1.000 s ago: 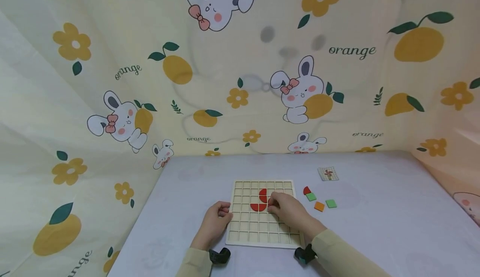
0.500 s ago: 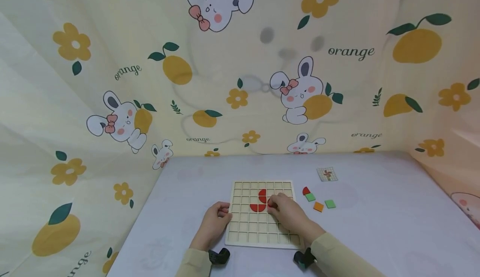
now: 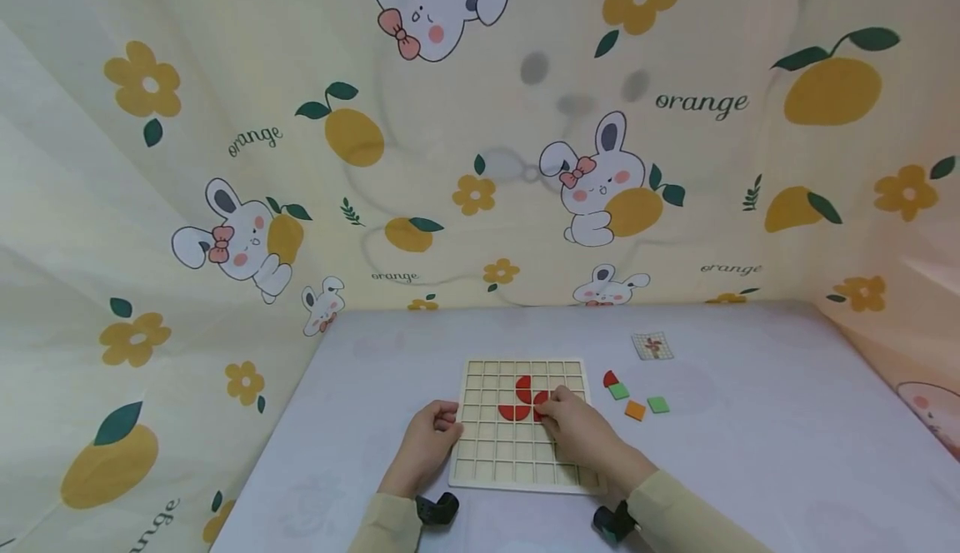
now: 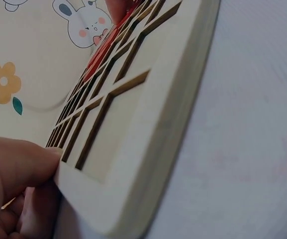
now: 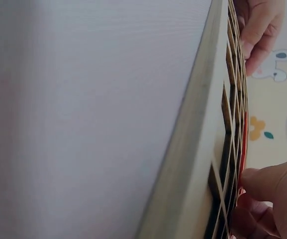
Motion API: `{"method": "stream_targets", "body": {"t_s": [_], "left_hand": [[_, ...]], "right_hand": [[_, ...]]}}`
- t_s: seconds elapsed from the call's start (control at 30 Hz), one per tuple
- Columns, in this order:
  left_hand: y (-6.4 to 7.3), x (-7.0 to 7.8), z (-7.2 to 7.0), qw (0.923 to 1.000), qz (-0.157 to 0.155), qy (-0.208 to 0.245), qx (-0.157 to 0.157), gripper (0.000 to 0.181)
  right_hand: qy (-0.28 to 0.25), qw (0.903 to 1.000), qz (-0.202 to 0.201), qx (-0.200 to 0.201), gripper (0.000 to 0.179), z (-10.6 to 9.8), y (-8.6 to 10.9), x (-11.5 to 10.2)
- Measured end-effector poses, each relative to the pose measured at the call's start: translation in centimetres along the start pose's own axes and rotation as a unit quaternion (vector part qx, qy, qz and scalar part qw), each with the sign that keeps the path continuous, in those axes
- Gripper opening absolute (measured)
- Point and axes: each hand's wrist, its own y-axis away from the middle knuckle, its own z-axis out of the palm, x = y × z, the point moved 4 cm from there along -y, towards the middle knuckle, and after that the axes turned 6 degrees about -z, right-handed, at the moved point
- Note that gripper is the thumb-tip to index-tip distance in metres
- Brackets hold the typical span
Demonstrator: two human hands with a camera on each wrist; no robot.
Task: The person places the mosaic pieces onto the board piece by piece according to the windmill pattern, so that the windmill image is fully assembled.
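A pale wooden grid board (image 3: 495, 454) lies on the table in the head view. My left hand (image 3: 424, 443) grips its left edge, the thumb (image 4: 41, 159) on the rim and the other fingers curled beside it in the left wrist view. Red quarter-circle pieces sit in cells near the middle: an upper pair (image 3: 523, 388) and a lower-left pair (image 3: 513, 412). Right of these, my right hand (image 3: 582, 430) pinches at another red quarter-circle piece (image 3: 541, 398), partly covered by the fingertips. In the right wrist view, the thumb (image 5: 262, 180) meets the red at the grid.
Right of the board lie a red quarter-circle piece (image 3: 611, 379), green squares (image 3: 657, 405) and an orange square (image 3: 634, 411). Behind them is a small pattern card (image 3: 652, 346). A printed curtain (image 3: 450, 120) rises behind the table.
My right fingertips have shifted slightly, uncovering more of the red piece in the cells right of the lower-left pair. My left hand stays at the board's edge.
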Motion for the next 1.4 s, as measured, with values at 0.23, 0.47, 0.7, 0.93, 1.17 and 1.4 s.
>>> {"method": "stream_targets", "body": {"t_s": [0.23, 0.47, 0.7, 0.93, 1.17, 1.4], "left_hand": [[0.2, 0.2, 0.0, 0.9999, -0.004, -0.013, 0.007, 0.029], [0.3, 0.1, -0.2, 0.9991, -0.007, -0.035, 0.024, 0.030], [0.0, 0.2, -0.3, 0.9986, -0.006, -0.045, 0.029, 0.028], [0.0, 0.8, -0.1, 0.9986, 0.000, -0.046, 0.025, 0.030], [0.5, 1.2, 0.0, 0.9987, -0.009, -0.047, 0.018, 0.035], [0.5, 0.9, 0.0, 0.9984, -0.035, -0.042, 0.016, 0.034]], "right_hand": [[-0.041, 0.9988, 0.028, -0.002, 0.048, 0.4, 0.5, 0.8], [-0.102, 0.9930, 0.059, 0.011, 0.057, 0.1, 1.1, 0.8], [-0.150, 0.9871, 0.056, 0.005, 0.056, 0.1, 1.0, 1.6], [-0.161, 0.9855, 0.054, 0.004, 0.052, -0.2, 0.9, 2.3], [-0.175, 0.9829, 0.056, 0.009, 0.049, -0.8, 1.1, 3.0], [-0.124, 0.9866, 0.090, 0.057, 0.047, -4.4, 0.7, 6.5]]}}
